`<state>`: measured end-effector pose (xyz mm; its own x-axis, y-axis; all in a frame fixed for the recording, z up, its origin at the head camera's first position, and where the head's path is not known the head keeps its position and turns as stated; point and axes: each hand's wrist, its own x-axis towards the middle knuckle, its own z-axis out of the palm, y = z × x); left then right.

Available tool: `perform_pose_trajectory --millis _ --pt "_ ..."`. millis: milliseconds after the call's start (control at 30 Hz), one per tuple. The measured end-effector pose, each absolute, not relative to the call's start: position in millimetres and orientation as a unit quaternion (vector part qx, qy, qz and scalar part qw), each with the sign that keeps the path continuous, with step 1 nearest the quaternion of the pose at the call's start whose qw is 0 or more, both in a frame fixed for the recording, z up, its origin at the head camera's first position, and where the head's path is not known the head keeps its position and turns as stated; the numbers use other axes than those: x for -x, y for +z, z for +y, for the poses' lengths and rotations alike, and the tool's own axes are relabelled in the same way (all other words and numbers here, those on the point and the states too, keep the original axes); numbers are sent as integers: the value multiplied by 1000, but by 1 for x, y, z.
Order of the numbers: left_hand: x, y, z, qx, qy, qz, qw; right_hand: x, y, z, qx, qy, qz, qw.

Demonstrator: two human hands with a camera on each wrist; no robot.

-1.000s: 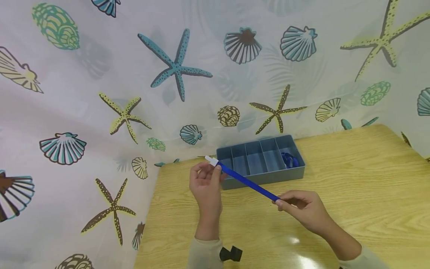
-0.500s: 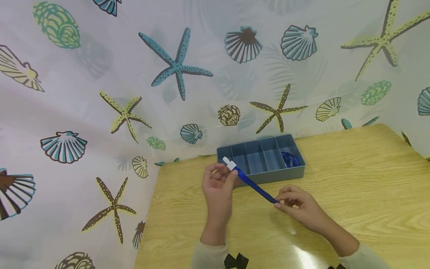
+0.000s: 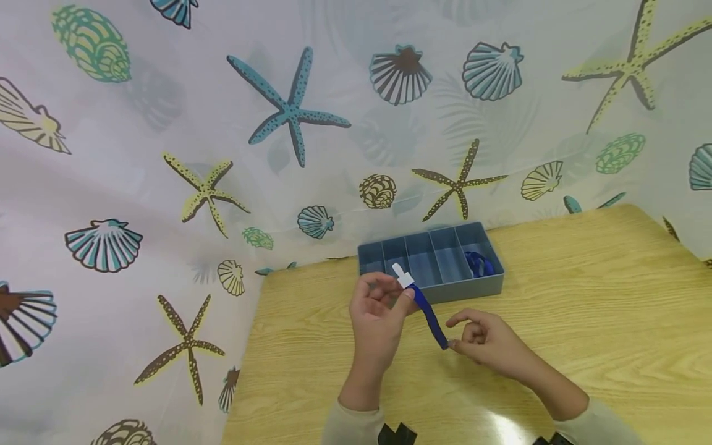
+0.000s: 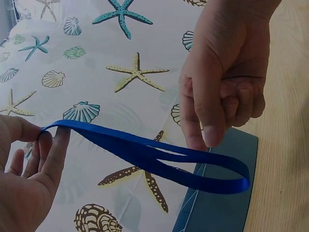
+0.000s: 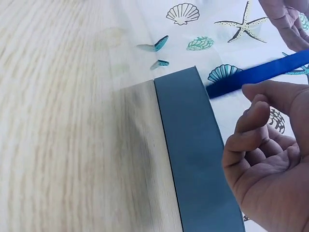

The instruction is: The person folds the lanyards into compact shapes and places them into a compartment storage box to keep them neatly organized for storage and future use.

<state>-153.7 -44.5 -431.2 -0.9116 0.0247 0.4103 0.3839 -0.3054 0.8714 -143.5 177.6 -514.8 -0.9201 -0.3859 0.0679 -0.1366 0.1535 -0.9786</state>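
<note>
A blue lanyard [image 3: 430, 314] with a white clip [image 3: 404, 279] hangs in front of the divided tray. My left hand [image 3: 378, 324] pinches it just below the clip. In the left wrist view its strap [image 4: 130, 147] spreads into a narrow loop. At the loop's far end is my right hand [image 3: 489, 340], with the thumb tip right at the strap. The right index finger stands apart from that thumb, and the other fingers are loosely curled. In the right wrist view the strap [image 5: 263, 72] runs just beyond the right thumb [image 5: 275, 92].
The blue-grey tray [image 3: 456, 289], split into several compartments, stands at the back of the wooden table [image 3: 584, 296]. Bundled blue strap [image 3: 479, 264] lies in its rightmost compartment. A curtain [image 3: 334, 80] printed with shells and starfish hangs behind and to the left.
My left hand has moved right, bringing the clip closer to the right hand. The taut strap has slackened and hangs more steeply. My right fingers have parted from its end.
</note>
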Motion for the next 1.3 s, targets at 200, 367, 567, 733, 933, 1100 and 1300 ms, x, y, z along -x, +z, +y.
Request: perform_pose_trajectory --millis 200,367,567,733,933,1100,1300 --pt "155 -434 -43 197 -766 -600 117 140 -503 176 172 -698 684 123" --pt "154 -436 -40 220 -754 -609 114 144 -493 175 160 -754 571 282" --pt "150 -440 -33 220 -758 -607 88 150 -496 166 85 -753 567 323" --pt "142 -444 -26 203 -772 -601 55 155 -502 160 75 -759 558 327" --pt "134 -453 -21 193 -778 -597 36 157 -509 155 89 -768 555 307" --pt "131 -458 -20 188 -781 -596 25 157 -514 152 71 -777 556 286" --pt "128 -461 -20 179 -782 -597 14 161 -522 151 32 -787 548 283"
